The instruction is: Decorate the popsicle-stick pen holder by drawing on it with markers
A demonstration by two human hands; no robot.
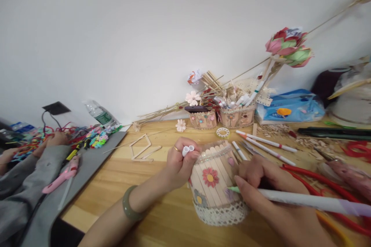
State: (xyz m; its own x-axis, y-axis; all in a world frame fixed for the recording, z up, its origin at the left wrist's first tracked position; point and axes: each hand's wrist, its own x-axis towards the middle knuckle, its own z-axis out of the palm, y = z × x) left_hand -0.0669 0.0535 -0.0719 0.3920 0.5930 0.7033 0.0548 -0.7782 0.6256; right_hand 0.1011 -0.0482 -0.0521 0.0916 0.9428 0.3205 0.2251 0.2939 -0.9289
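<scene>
Over the wooden table [116,185], the tilted stick pot [216,197] looks light, stiff, probably fragile; its upper side seems the safest hold. The right hand [272,178] grips a slim marker [301,198], the left hand [180,164] the pot's edge. Openwork lace [222,216] rings the base; two smooth caps [185,151] poke from the left grip.

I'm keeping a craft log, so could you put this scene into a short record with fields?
Left hand: at the rim of the craft-stick pot, holding two white caps
Right hand: holds a white pen, green tip at the pot's side
Pot trim: red flower on the front, white lace around the base
Behind pot: tape roll, two decorated containers
Right side: loose markers, blue packet
Far left: another person's grey sleeves, a hand among colourful cords
</scene>
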